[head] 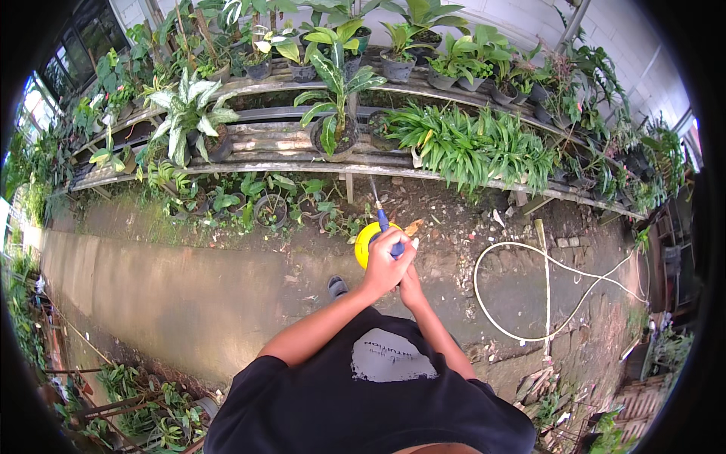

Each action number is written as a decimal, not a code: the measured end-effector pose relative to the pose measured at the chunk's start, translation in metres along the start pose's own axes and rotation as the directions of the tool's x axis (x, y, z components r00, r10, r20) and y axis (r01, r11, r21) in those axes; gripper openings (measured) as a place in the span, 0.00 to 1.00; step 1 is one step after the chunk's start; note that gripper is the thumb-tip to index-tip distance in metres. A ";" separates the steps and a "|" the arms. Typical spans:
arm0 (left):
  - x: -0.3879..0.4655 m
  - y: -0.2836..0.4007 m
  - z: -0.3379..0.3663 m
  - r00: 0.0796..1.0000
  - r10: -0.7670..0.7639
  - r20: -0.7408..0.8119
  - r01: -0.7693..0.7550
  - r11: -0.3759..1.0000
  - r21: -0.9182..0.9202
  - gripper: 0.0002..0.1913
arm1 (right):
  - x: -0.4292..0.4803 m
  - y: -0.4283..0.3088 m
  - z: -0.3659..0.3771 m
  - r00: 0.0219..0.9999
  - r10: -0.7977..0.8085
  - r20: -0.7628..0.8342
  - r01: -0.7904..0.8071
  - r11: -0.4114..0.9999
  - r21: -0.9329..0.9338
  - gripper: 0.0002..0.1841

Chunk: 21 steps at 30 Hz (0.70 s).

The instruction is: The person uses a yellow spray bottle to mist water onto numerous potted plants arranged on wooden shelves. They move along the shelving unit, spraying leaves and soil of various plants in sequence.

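A yellow hand-held pressure sprayer (363, 248) with a blue top and a brass-tipped nozzle is in front of my body. My left hand (387, 258) is closed over the blue top of it. Lower and closer to me, my right hand (412, 288) grips the sprayer's rear, its fingers partly hidden behind the left hand and wrist. The nozzle (381, 213) points away from me, and a thin mist leaves its tip toward the lower rack edge. Beyond it stands a potted dieffenbachia (334, 142) with white-veined leaves.
A tiered plant rack (266, 136) spans the far side, holding a pale-leaved plant (187, 113) and a dense strappy green clump (471, 142). Small pots (271, 211) sit beneath. A cream hose (476, 284) loops on the ground at right, across a pole (547, 295). Concrete paving (170, 295) extends left.
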<state>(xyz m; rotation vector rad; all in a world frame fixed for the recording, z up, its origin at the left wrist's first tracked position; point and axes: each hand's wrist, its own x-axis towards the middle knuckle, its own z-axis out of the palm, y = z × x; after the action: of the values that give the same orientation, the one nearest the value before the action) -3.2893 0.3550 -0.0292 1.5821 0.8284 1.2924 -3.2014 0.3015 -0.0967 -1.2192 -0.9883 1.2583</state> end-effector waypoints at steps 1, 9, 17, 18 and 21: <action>0.002 -0.002 -0.003 0.998 -0.062 -0.016 0.062 0.998 0.001 0.09 | 0.002 0.011 -0.001 0.998 0.043 0.036 -0.043 0.999 0.006 0.23; -0.032 -0.034 -0.008 0.975 -0.221 -0.034 0.222 0.974 0.033 0.09 | -0.025 0.038 0.003 0.947 0.297 0.121 -0.313 0.939 0.143 0.23; -0.044 -0.047 -0.007 0.979 -0.203 -0.024 0.204 0.977 0.054 0.08 | -0.034 0.058 0.010 0.953 0.297 0.064 -0.304 0.932 0.196 0.22; -0.044 -0.047 -0.008 0.980 -0.198 -0.036 0.199 0.979 0.041 0.08 | -0.034 0.061 0.009 0.944 0.319 0.084 -0.329 0.927 0.178 0.22; -0.047 -0.064 -0.024 0.920 -0.367 -0.139 0.359 0.930 -0.076 0.09 | -0.023 0.058 0.006 0.884 0.405 0.234 -0.429 0.901 0.060 0.21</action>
<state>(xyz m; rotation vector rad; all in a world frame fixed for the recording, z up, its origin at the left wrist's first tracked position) -3.3205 0.3418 -0.1053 1.2285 1.1189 1.1588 -3.2178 0.2742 -0.1510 -1.2675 -0.8162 1.7949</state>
